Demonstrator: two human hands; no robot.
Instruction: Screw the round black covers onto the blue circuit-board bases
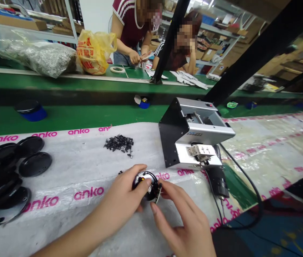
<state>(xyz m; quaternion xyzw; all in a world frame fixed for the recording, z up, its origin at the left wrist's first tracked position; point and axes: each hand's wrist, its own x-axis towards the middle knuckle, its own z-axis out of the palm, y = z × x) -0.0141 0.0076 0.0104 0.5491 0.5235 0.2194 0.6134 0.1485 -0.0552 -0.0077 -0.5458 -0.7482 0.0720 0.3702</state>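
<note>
My left hand [127, 192] is closed around a small round black housing [154, 177] with a pale inside, its thumb pressed over the near rim. At the housing's right edge, my right hand [183, 214] pinches a small thin flat piece [158, 195] between thumb and fingers. Whether that piece is joined to the housing I cannot tell. Just beyond my hands lies a pile of tiny black parts [119, 142] on the white plastic sheet [68, 160]. Several round black covers [35, 164] are heaped at the left.
A silver and black benchtop machine [205, 134] stands to the right, a black power screwdriver [218, 182] and cable beside it. Behind runs a green conveyor [87, 114] with blue-sided items. Across it are a yellow bag [94, 51], a tape roll [117, 69] and two people.
</note>
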